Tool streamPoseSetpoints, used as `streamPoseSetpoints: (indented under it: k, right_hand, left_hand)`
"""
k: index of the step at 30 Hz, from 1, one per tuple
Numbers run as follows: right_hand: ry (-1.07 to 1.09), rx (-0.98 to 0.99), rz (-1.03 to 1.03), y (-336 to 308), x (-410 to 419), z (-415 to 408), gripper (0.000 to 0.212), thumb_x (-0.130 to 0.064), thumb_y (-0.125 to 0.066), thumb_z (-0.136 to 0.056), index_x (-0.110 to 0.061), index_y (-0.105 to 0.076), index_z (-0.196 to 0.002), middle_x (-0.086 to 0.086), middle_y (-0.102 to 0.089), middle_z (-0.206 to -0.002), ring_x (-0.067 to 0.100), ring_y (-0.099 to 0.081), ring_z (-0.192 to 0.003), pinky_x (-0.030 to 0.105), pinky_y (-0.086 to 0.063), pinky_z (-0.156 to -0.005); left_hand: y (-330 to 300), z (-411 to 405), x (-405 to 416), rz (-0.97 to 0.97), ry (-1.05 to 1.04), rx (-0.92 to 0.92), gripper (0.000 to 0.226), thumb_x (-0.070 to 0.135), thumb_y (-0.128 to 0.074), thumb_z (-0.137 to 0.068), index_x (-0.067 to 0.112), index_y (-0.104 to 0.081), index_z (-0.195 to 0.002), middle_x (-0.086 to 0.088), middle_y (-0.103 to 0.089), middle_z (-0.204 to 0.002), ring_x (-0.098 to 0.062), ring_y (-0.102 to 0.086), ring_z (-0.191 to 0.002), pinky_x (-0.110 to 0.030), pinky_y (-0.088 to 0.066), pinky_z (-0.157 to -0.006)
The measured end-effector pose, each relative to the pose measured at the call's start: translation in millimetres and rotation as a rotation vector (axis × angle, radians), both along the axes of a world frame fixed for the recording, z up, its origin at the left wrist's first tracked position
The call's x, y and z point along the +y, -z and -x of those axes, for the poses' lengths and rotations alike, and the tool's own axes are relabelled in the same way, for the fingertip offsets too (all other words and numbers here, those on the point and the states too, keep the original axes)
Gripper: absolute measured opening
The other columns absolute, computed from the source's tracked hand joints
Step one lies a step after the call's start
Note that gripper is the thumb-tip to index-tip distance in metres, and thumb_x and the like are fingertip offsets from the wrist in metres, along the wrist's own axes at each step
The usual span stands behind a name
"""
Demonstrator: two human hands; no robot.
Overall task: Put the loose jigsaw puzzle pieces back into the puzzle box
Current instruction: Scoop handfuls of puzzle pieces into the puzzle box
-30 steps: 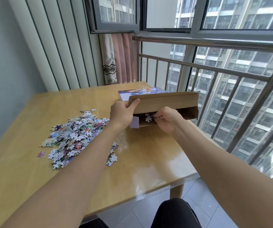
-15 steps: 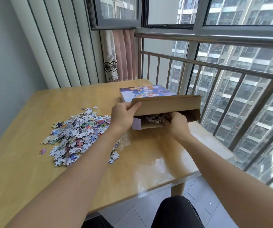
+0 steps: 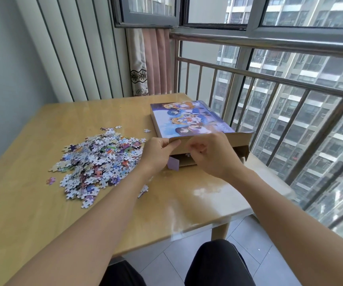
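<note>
Most of the puzzle is not in the box yet.

The left hand [image 3: 158, 150] pinches the flap of the puzzle box [image 3: 191, 120], holding it open. The right hand [image 3: 211, 153] is curled just beside it at the opening; whether it holds anything cannot be told. One piece [image 3: 187, 155] shows inside. The big pile of pieces [image 3: 98, 159] lies left of the hands on the table [image 3: 42, 213].

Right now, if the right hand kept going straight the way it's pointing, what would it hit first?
Most likely the puzzle box: the right hand points at its open near end, just under the flap the left hand holds up. Depth there is hard to judge.
</note>
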State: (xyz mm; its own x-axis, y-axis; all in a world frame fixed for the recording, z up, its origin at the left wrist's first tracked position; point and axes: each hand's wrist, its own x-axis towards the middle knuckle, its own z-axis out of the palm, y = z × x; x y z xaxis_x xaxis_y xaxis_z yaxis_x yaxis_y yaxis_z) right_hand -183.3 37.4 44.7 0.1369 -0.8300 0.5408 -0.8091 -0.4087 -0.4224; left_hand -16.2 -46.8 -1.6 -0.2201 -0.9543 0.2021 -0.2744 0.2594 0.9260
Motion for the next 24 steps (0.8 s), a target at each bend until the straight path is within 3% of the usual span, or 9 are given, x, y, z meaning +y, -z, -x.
streamPoseSetpoints:
  k: [2,5,8,11,13,16,18,21,24]
  right_hand:
    - [-0.095,-0.067,-0.014,-7.9,3.4,-19.0,0.02,-0.006,-0.064,-0.081,-0.018,-0.079,-0.087,-0.011,-0.071,-0.072,0.009,-0.064,-0.068,0.027,-0.054,-0.067]
    - [-0.171,-0.251,-0.048,-18.4,2.3,-49.7,0.023,-0.002,-0.063,-0.079,-0.016,-0.077,-0.09,-0.01,-0.073,-0.078,0.005,-0.069,-0.073,0.024,-0.057,-0.07]
    - [-0.206,-0.372,-0.241,-23.7,-6.7,-77.7,0.026,-0.003,-0.07,-0.081,-0.013,-0.072,-0.106,0.0,-0.075,-0.092,0.012,-0.073,-0.081,0.036,-0.061,-0.078]
    - [-0.154,-0.04,-0.579,-10.1,-17.1,-107.2,0.075,-0.032,-0.088,-0.075,-0.016,-0.052,-0.139,0.005,-0.063,-0.13,0.017,-0.065,-0.109,0.035,-0.054,-0.091]
    - [-0.062,0.217,-0.731,7.4,-22.6,-127.8,0.105,-0.048,-0.09,-0.067,-0.01,-0.034,-0.148,0.011,-0.048,-0.144,0.027,-0.05,-0.127,0.035,-0.048,-0.095]
    - [0.022,0.235,-0.843,36.2,-34.4,-151.3,0.134,-0.057,-0.09,-0.062,-0.002,-0.01,-0.154,0.021,-0.024,-0.157,0.037,-0.027,-0.145,0.043,-0.038,-0.112]
    - [0.029,0.147,-0.833,50.4,-43.8,-162.9,0.143,-0.059,-0.089,-0.062,-0.004,0.002,-0.158,0.017,-0.007,-0.166,0.034,-0.007,-0.153,0.044,-0.024,-0.122]
    - [0.021,0.059,-0.732,58.9,-53.4,-175.6,0.139,-0.058,-0.09,-0.06,-0.006,-0.007,-0.158,0.012,-0.021,-0.163,0.03,-0.016,-0.151,0.038,-0.026,-0.117]
    - [0.024,0.067,-0.686,57.1,-62.8,-184.5,0.126,-0.056,-0.092,-0.057,-0.01,-0.023,-0.153,0.011,-0.043,-0.15,0.031,-0.036,-0.139,0.035,-0.038,-0.098]
  left_hand:
    - [4.7,-8.6,5.9,0.032,0.066,-0.047,0.044,0.04,-0.068,-0.093,-0.001,-0.072,-0.079,-0.007,-0.049,-0.066,-0.015,-0.038,-0.066,-0.031,-0.032,-0.064]
    - [4.1,-33.1,15.0,0.061,0.141,-0.125,0.017,0.044,-0.07,-0.082,0.031,-0.078,-0.09,0.002,-0.066,-0.076,-0.02,-0.053,-0.067,-0.034,-0.044,-0.066]
    - [3.2,-78.6,14.5,0.106,0.072,-0.249,0.029,0.038,-0.079,-0.077,0.037,-0.072,-0.106,0.018,-0.072,-0.108,-0.001,-0.065,-0.102,-0.031,-0.052,-0.097]
    - [1.1,-131.3,12.0,0.207,-0.17,-0.308,0.028,0.031,-0.08,-0.082,0.034,-0.071,-0.108,0.016,-0.068,-0.117,-0.004,-0.06,-0.111,-0.025,-0.045,-0.099]
    - [4.8,-160.9,11.5,0.305,-0.378,-0.419,0.032,0.035,-0.076,-0.084,0.027,-0.07,-0.114,0.006,-0.066,-0.125,-0.014,-0.057,-0.119,-0.029,-0.043,-0.102]
    - [22.7,-194.8,12.9,0.264,-0.686,-0.699,0.058,0.052,-0.067,-0.085,0.022,-0.06,-0.133,-0.008,-0.053,-0.142,-0.032,-0.039,-0.137,-0.044,-0.031,-0.114]
    - [36.9,-206.8,15.8,0.097,-0.704,-0.723,0.069,0.061,-0.057,-0.088,0.02,-0.049,-0.144,-0.01,-0.045,-0.149,-0.033,-0.032,-0.142,-0.045,-0.025,-0.117]
    - [47.9,-207.9,16.6,0.026,-0.592,-0.559,0.07,0.058,-0.05,-0.095,0.014,-0.043,-0.149,-0.011,-0.046,-0.151,-0.028,-0.038,-0.14,-0.038,-0.028,-0.117]
    - [48.9,-207.2,18.5,0.072,-0.497,-0.491,0.059,0.053,-0.046,-0.099,0.017,-0.047,-0.147,-0.003,-0.048,-0.151,-0.02,-0.04,-0.14,-0.032,-0.03,-0.113]
